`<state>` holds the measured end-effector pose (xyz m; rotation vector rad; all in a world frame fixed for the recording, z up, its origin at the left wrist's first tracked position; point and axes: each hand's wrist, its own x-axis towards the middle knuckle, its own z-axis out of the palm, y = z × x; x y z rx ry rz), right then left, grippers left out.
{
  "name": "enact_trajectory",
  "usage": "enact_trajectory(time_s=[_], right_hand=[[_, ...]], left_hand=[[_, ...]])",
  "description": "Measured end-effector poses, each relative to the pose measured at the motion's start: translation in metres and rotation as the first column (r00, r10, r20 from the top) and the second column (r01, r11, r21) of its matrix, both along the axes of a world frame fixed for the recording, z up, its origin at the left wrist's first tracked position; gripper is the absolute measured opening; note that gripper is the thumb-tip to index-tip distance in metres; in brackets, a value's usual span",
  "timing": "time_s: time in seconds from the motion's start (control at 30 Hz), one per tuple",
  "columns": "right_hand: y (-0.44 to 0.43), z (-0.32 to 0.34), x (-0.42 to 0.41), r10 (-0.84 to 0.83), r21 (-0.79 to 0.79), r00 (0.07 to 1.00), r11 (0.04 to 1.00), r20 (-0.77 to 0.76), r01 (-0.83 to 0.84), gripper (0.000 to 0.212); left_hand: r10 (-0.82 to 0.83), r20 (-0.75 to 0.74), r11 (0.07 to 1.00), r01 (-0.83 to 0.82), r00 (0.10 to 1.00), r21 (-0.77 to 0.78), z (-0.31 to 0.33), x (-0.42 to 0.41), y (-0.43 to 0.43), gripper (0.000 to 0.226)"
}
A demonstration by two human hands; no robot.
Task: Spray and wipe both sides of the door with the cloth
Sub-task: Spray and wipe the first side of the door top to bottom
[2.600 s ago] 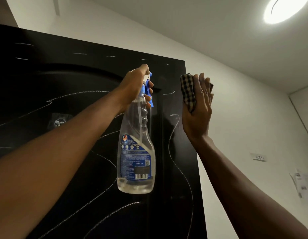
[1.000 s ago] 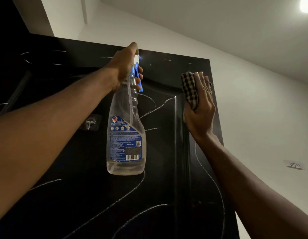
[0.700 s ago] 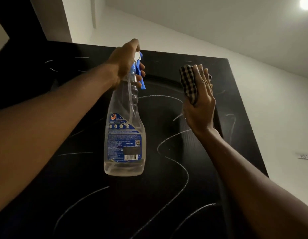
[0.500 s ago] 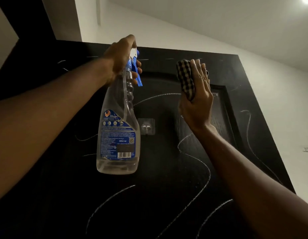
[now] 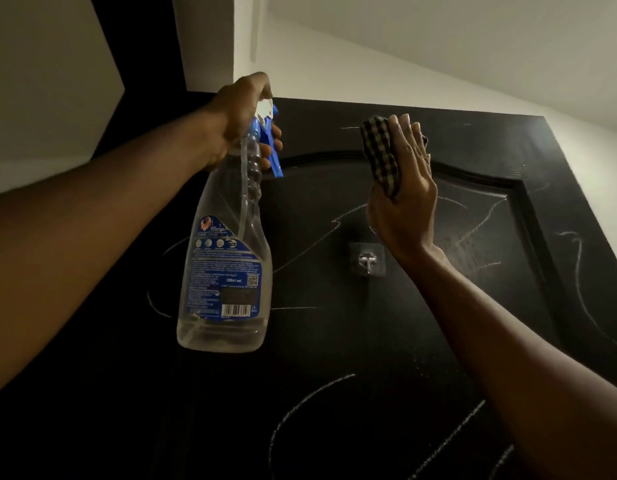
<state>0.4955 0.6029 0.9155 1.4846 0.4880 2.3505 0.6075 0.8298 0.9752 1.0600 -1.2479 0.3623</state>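
A black panelled door [image 5: 334, 341] fills the lower view, marked with thin white wavy lines. My left hand [image 5: 241, 112] grips the neck of a clear spray bottle [image 5: 227, 271] with a blue trigger and blue label, its nozzle facing the door's top. My right hand [image 5: 404, 188] presses a folded checked cloth [image 5: 381, 154] flat against the upper door panel, fingers straight, the cloth showing past the hand's left side.
A small metal hook [image 5: 367, 261] on a clear pad is stuck to the door just below my right wrist. White walls [image 5: 369, 74] and ceiling rise above the door's top edge. A dark frame [image 5: 141, 64] stands at upper left.
The view has swung left across the door, so its whole top edge and the hook now show. Both hands keep their holds, the cloth sliding left along the upper panel.
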Motion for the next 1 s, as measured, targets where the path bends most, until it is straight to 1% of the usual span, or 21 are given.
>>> enact_trajectory(time_s=[0.1, 0.27, 0.33, 0.4, 0.53, 0.7, 0.83, 0.93, 1.0], right_hand=[[0.016, 0.002, 0.024, -0.002, 0.015, 1.000, 1.000, -0.014, 0.002, 0.061], [0.050, 0.007, 0.068, -0.031, -0.001, 0.999, 1.000, 0.005, 0.031, 0.059], [0.064, 0.014, 0.090, -0.035, 0.009, 0.999, 0.999, 0.038, 0.034, 0.057], [0.079, 0.020, 0.111, -0.035, 0.027, 0.997, 0.999, 0.074, 0.033, 0.055], [0.101, 0.033, 0.143, -0.049, 0.056, 0.990, 0.998, 0.136, 0.042, 0.055], [0.116, 0.051, 0.167, -0.155, 0.062, 0.977, 0.987, 0.147, 0.147, 0.055], [0.126, 0.073, 0.179, -0.275, 0.081, 0.952, 0.961, 0.138, 0.266, 0.052], [0.137, 0.089, 0.189, -0.422, 0.131, 0.898, 0.904, 0.124, 0.407, 0.052], [0.144, 0.095, 0.199, -0.519, 0.177, 0.853, 0.845, 0.050, 0.504, 0.064]], left_hand=[[-0.026, 0.003, 0.999, 0.026, 1.000, -0.027, 0.002, 0.026, 0.018, 0.039], [0.026, 0.057, 0.999, -0.024, 0.998, -0.036, 0.007, 0.074, 0.049, 0.038], [0.020, 0.088, 1.000, -0.019, 0.996, -0.015, 0.011, 0.099, 0.061, 0.036], [-0.022, 0.104, 0.999, 0.020, 0.994, 0.025, 0.012, 0.121, 0.073, 0.034], [-0.072, 0.125, 0.992, 0.058, 0.990, 0.113, 0.010, 0.154, 0.093, 0.036], [-0.184, 0.065, 0.975, 0.173, 0.981, 0.141, 0.010, 0.190, 0.105, 0.031], [-0.176, 0.066, 0.977, 0.167, 0.982, 0.131, 0.005, 0.220, 0.108, 0.031], [-0.188, 0.052, 0.980, 0.184, 0.981, 0.077, -0.003, 0.231, 0.112, 0.031], [-0.206, 0.029, 0.977, 0.204, 0.978, 0.067, -0.010, 0.233, 0.113, 0.031]])
